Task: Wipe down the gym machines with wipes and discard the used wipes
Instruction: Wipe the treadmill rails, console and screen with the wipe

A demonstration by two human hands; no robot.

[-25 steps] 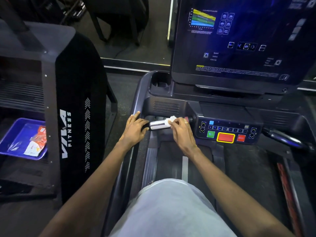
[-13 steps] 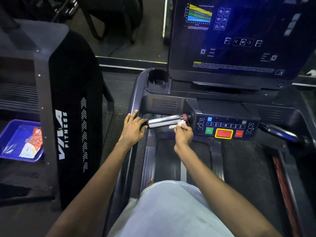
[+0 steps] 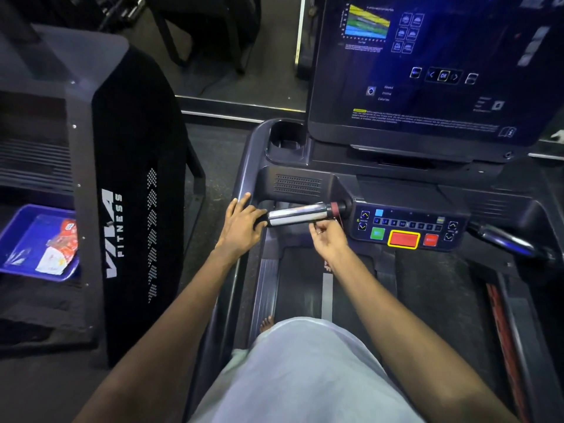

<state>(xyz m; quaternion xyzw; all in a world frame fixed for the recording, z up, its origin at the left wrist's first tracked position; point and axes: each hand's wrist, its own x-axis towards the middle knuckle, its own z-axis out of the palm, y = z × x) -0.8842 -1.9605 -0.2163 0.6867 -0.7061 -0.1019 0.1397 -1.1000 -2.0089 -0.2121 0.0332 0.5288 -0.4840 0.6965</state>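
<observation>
Dropped off the chrome handgrip (image 3: 300,214) since a half-second ago, the right hand (image 3: 328,241) hangs just under it, fingers curled; whether they hold the wipe cannot be told. Left hand (image 3: 241,227) rests flat on the treadmill rail (image 3: 248,166), thumb touching the grip's nine-o'clock end. Keypad (image 3: 409,227) at three o'clock, blue tray (image 3: 21,230) far at nine.

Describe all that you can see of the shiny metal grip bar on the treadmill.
The grip bar is a short polished silver cylinder, metal by its look, with bright reflections. It lies almost level, its right end slightly higher, left of the button panel. A dark red ring and a black joint fix its right end to that panel; its left end enters a black sleeve, which the left hand touches. The right hand curls just beneath it; contact is unclear.
</observation>
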